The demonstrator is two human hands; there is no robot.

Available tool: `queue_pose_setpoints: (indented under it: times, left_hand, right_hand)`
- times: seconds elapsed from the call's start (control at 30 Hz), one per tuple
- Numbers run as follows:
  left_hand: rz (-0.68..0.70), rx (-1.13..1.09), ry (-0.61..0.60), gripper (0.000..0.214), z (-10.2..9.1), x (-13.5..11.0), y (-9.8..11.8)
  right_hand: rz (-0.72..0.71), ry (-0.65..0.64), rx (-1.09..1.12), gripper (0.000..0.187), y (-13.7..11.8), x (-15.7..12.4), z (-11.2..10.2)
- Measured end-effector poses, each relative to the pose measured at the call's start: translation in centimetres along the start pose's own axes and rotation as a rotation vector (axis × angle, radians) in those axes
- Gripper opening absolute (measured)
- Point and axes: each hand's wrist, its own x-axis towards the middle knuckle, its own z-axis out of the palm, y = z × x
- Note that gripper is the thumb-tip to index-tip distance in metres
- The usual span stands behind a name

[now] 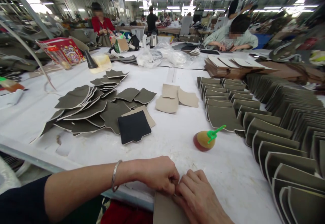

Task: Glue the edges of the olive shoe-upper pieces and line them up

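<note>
At the table's near edge, my left hand [162, 175] is closed, its fingers pinching the upper edge of a grey-brown panel [167, 210]. My right hand [196, 192] is closed on the same edge, its fingertips touching those of my left hand. The panel hangs toward my lap, its lower part out of frame. A glue bottle [204, 140] with amber liquid and a green nozzle lies tipped on the table beyond my right hand. Ahead of my left hand, a black panel [134, 126] rests against a loose pile of olive panels [93, 110].
Three beige pieces [166, 104] lie mid-table. Long overlapping rows of olive panels [274, 132] fill the right side, with brown stacks [218, 69] behind. Plastic bags [162, 56], a kettle [153, 40] and a red box [62, 49] stand farther back. Co-workers sit across the table.
</note>
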Motion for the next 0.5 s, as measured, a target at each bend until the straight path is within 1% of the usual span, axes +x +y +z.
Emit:
queue_pose_setpoints:
  times: [0.13,0.27,0.4,0.5]
  left_hand:
    - [0.052,0.183,-0.003,0.019,0.0,0.4,1.1]
    - [0.088,0.322,-0.023,0.018,0.0,0.7,1.7]
    - [0.112,0.302,-0.066,0.018,0.0,0.9,1.9]
    - [0.124,0.235,-0.074,0.017,-0.1,1.1,2.1]
  right_hand:
    - [-0.07,-0.009,0.035,0.018,0.1,0.1,-1.3]
    - [-0.111,0.017,-0.007,0.019,0.1,0.0,-2.0]
    - [-0.182,0.084,-0.098,0.021,0.1,-0.5,-1.8]
    - [-0.185,0.064,-0.098,0.021,-0.1,-0.7,-1.9]
